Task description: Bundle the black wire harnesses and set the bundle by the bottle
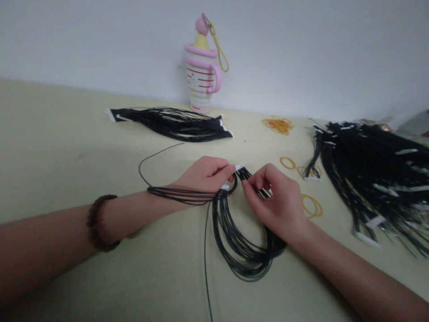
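A looped bundle of thin black cables (246,250) with white connectors hangs between my hands. My left hand (212,176) pinches the cables beside a white connector (240,167) at the top of the loop. Several black strands lie across that wrist, and one loose end curls up past it. My right hand (276,199) closes its thumb and fingers on the black cables just right of the same connector. A second white connector (224,188) sits under the left fingertips. One single strand (205,255) trails down to the bottom edge.
Behind my hands lies a straight black cable bundle (174,123). A pink and white cup (200,80) stands against the wall. Yellow rubber bands (278,125) lie right of it, with more bands (311,206) near my right hand. A large cable pile (375,165) covers the right side.
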`<control>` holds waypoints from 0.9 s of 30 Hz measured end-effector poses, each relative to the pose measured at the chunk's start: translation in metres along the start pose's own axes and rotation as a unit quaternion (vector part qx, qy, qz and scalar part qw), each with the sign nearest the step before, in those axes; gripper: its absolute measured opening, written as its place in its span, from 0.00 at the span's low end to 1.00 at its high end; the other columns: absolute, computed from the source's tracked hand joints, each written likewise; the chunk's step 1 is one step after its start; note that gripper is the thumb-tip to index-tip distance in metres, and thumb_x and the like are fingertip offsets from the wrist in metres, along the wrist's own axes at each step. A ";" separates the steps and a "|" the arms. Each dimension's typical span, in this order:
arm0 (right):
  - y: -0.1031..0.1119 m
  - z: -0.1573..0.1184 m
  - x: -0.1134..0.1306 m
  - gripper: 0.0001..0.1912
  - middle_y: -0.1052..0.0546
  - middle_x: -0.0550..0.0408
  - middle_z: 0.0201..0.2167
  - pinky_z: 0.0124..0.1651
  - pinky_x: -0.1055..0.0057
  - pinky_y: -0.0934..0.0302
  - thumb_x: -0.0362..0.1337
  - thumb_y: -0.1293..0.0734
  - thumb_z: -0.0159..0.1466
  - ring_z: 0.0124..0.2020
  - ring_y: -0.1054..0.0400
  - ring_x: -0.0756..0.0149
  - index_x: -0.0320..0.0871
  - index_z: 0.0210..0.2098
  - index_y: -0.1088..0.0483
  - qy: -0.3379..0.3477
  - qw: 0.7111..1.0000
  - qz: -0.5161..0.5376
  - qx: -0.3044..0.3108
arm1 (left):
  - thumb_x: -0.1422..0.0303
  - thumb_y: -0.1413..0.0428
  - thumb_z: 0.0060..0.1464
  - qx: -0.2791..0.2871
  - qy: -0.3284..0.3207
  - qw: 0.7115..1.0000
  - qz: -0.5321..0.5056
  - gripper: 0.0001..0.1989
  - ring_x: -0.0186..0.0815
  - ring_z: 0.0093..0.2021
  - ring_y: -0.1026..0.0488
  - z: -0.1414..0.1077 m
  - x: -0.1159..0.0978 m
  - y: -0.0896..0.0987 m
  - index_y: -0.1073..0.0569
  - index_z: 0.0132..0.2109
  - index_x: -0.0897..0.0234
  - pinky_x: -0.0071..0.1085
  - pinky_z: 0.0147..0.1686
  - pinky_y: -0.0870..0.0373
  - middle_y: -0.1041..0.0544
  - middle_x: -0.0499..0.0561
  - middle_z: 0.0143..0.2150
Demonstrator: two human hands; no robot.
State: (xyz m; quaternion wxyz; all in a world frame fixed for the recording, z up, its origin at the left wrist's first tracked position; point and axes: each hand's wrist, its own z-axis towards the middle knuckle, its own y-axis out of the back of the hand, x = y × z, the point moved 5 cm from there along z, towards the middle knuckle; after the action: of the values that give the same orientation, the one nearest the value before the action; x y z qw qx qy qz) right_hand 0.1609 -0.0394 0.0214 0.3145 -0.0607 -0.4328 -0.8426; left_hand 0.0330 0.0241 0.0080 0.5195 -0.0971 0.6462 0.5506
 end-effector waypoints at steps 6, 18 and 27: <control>0.002 0.001 -0.003 0.11 0.35 0.62 0.20 0.25 0.77 0.47 0.28 0.36 0.55 0.21 0.43 0.74 0.44 0.25 0.46 -0.022 0.999 0.047 0.012 | 0.65 0.54 0.57 0.001 -0.005 1.000 0.011 0.16 0.27 0.23 0.40 0.001 -0.001 0.000 0.32 0.25 0.68 0.24 0.25 0.46 0.37 0.44 0.19; 0.001 0.002 -0.007 0.10 0.36 0.63 0.20 0.24 0.78 0.47 0.29 0.35 0.54 0.21 0.42 0.75 0.44 0.24 0.44 -0.082 0.992 0.092 0.019 | 0.66 0.54 0.57 0.011 -0.019 1.000 0.007 0.15 0.26 0.23 0.40 0.000 -0.002 -0.001 0.31 0.26 0.69 0.23 0.25 0.46 0.36 0.44 0.20; -0.001 0.004 -0.012 0.10 0.34 0.63 0.19 0.24 0.78 0.44 0.30 0.34 0.51 0.21 0.38 0.74 0.43 0.24 0.43 -0.162 0.976 0.140 0.024 | 0.65 0.55 0.57 0.022 -0.033 0.999 0.014 0.15 0.27 0.24 0.39 0.001 0.000 -0.005 0.32 0.26 0.68 0.24 0.25 0.46 0.35 0.45 0.21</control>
State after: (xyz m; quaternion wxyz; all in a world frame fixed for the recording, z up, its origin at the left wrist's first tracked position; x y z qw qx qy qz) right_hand 0.1691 -0.0307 0.0190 0.3565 -0.2491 -0.4850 -0.7587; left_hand 0.0374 0.0228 0.0054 0.5347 -0.0589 0.6420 0.5463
